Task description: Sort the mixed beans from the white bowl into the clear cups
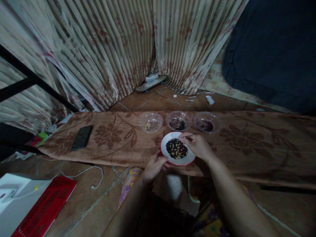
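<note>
A white plate (pixel 184 160) with a red rim rests near the front edge of the cloth-covered bench. On it lies a pile of mixed black, dark red and yellowish beans or seeds (pixel 176 148). My left hand (pixel 155 165) grips the plate's lower left rim between thumb and fingers. Over the plate's upper right, my right hand (pixel 197 144) is closed in a pinch around something thin that I cannot make out. Behind the plate stand three clear bowls: the left bowl (pixel 155 123) has a few yellowish pieces, the middle bowl (pixel 178 121) black ones, the right bowl (pixel 206 122) dark red ones.
A dark phone (pixel 82 137) lies on the bench's patterned brown cloth (pixel 116 154) at the left. Striped curtains (pixel 123 49) hang behind, with a skateboard (pixel 151 83) at their foot. A red basket-like object (pixel 45 207) and a white cable (pixel 101 171) are on the floor, lower left.
</note>
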